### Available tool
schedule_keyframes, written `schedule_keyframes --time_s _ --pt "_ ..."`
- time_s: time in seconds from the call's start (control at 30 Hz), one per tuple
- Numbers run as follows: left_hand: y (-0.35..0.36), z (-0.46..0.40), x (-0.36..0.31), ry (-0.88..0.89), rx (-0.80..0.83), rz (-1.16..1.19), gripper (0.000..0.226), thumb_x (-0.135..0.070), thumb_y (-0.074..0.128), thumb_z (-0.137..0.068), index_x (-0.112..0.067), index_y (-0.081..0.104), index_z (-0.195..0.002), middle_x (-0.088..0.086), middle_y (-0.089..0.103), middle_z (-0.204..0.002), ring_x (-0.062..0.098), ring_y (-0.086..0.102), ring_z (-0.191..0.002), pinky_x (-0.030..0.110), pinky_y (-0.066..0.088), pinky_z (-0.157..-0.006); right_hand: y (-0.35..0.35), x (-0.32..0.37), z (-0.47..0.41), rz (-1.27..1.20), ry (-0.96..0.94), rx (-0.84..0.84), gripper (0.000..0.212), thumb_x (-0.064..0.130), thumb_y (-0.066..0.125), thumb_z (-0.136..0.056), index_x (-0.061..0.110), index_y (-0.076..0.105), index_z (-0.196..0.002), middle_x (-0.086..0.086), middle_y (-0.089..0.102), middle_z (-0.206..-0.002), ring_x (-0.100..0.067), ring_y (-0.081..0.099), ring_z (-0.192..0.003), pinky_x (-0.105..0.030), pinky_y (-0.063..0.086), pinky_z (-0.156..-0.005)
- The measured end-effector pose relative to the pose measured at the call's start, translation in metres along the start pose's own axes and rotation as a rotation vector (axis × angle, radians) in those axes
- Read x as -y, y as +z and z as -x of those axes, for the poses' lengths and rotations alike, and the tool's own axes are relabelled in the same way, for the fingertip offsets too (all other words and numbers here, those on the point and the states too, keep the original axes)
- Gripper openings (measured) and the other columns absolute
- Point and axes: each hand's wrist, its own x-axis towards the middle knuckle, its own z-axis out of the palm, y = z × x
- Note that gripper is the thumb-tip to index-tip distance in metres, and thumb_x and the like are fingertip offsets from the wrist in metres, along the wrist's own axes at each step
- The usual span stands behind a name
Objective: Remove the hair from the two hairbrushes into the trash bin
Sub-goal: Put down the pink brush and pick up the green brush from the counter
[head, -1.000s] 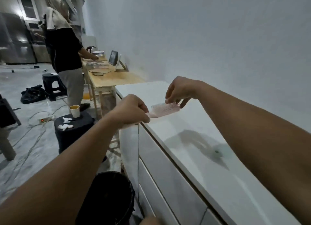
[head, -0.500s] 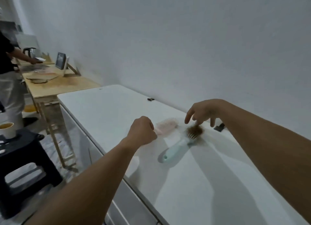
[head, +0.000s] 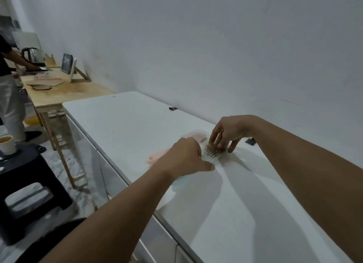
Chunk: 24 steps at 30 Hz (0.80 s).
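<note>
A pink hairbrush [head: 193,135] lies bristles-up on the white counter [head: 127,125], free of both hands. Just to its right lies a mint hairbrush [head: 211,158] with a clump of brown hair [head: 213,151] in its bristles. My left hand [head: 185,157] is closed over the mint brush's handle, which it mostly hides. My right hand [head: 229,134] reaches down from the right, and its fingertips and thumb pinch into the hair clump. The black rim of the trash bin [head: 59,235] shows on the floor at the bottom left, beside the counter.
A black stool [head: 29,176] with a paper cup [head: 6,144] stands left of the counter. Beyond it, another person [head: 9,97] works at a wooden table [head: 64,91] that holds a kettle. Two small dark objects [head: 250,141] lie by the wall.
My left hand let go of the pink brush, now lying on the counter, and moved onto the mint brush's handle. My right hand came down onto the hair clump.
</note>
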Motion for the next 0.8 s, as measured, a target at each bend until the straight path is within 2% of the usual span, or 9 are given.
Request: schedule_keyframes --time_s 0.1,0.17,0.2,0.27,0.33,0.43,0.6,0.7,0.8 --pt "-0.005 0.010 0.000 -0.076 0.052 0.022 0.023 -0.019 0.072 -0.061 0.001 0.061 -0.062 0.016 0.052 -0.059 0.022 0.043 -0.056 0.033 0.040 -0.050 0.005 0.004 0.002 -0.026 -0.025 0.019 0.030 -0.005 0.069 -0.076 0.008 0.073 -0.102 -0.026 0.065 -0.116 -0.032 0.067 -0.092 -0.041 0.061 -0.076" --pt "-0.014 0.021 0.001 -0.153 0.090 0.109 0.025 -0.005 0.067 -0.059 -0.006 0.043 -0.049 0.006 0.034 -0.051 0.022 0.030 -0.050 0.026 0.025 -0.046 0.008 0.009 0.004 -0.078 -0.052 0.027 0.030 -0.007 0.071 -0.074 0.006 0.073 -0.100 -0.030 0.063 -0.117 -0.028 0.065 -0.083 -0.040 0.061 -0.072" --pt "-0.020 0.027 0.003 -0.190 0.098 0.172 0.027 0.000 0.066 -0.058 -0.007 0.042 -0.048 0.004 0.033 -0.048 0.022 0.029 -0.047 0.025 0.025 -0.044 0.009 0.013 0.005 -0.103 -0.068 0.030 0.030 -0.007 0.071 -0.074 0.005 0.072 -0.101 -0.031 0.063 -0.116 -0.027 0.065 -0.081 -0.040 0.061 -0.071" --pt "-0.034 0.040 0.010 -0.272 0.117 0.315 0.007 0.006 0.070 -0.059 0.003 0.065 -0.060 0.008 0.054 -0.052 0.022 0.049 -0.045 0.027 0.048 -0.044 0.012 0.026 0.008 -0.136 -0.106 0.044 0.029 -0.008 0.070 -0.075 0.003 0.071 -0.102 -0.030 0.064 -0.115 -0.026 0.067 -0.081 -0.039 0.061 -0.071" --pt "-0.049 0.056 0.018 -0.325 0.136 0.372 0.017 0.007 0.074 -0.061 0.007 0.073 -0.078 0.012 0.065 -0.065 0.019 0.059 -0.051 0.022 0.051 -0.047 0.016 0.043 0.013 -0.155 -0.154 0.066 0.030 -0.008 0.069 -0.076 0.002 0.070 -0.104 -0.029 0.065 -0.113 -0.026 0.068 -0.084 -0.038 0.061 -0.071" --pt "-0.071 0.080 0.036 -0.379 0.132 0.451 0.006 -0.001 0.076 -0.072 0.002 0.073 -0.076 0.011 0.067 -0.069 0.021 0.061 -0.060 0.020 0.049 -0.054 0.023 0.076 0.020 -0.159 -0.232 0.099 0.032 -0.011 0.064 -0.078 0.002 0.068 -0.107 -0.021 0.068 -0.112 -0.027 0.071 -0.092 -0.038 0.060 -0.077" --pt "-0.099 0.128 0.063 -0.516 0.066 0.623 0.041 -0.043 0.067 -0.085 -0.007 0.073 -0.104 0.012 0.078 -0.098 0.019 0.060 -0.068 0.028 0.047 -0.059 0.049 0.138 0.030 -0.130 -0.382 0.119 0.038 -0.020 0.051 -0.081 -0.001 0.066 -0.111 -0.020 0.064 -0.115 -0.030 0.069 -0.098 -0.039 0.060 -0.082" --pt "-0.111 0.153 0.080 -0.582 -0.004 0.557 0.052 -0.056 0.061 -0.085 -0.009 0.073 -0.104 0.013 0.078 -0.097 0.020 0.058 -0.066 0.026 0.046 -0.055 0.069 0.173 0.034 -0.107 -0.478 0.127 0.036 -0.019 0.053 -0.082 -0.001 0.067 -0.109 -0.021 0.064 -0.113 -0.030 0.069 -0.094 -0.036 0.061 -0.079" --pt "-0.119 0.177 0.104 -0.648 -0.099 0.533 0.054 -0.057 0.065 -0.081 -0.007 0.075 -0.097 0.014 0.079 -0.085 0.025 0.059 -0.067 0.031 0.048 -0.061 0.095 0.205 0.036 -0.079 -0.568 0.112 0.035 -0.020 0.058 -0.079 0.004 0.070 -0.100 -0.019 0.064 -0.108 -0.030 0.068 -0.093 -0.039 0.060 -0.081"
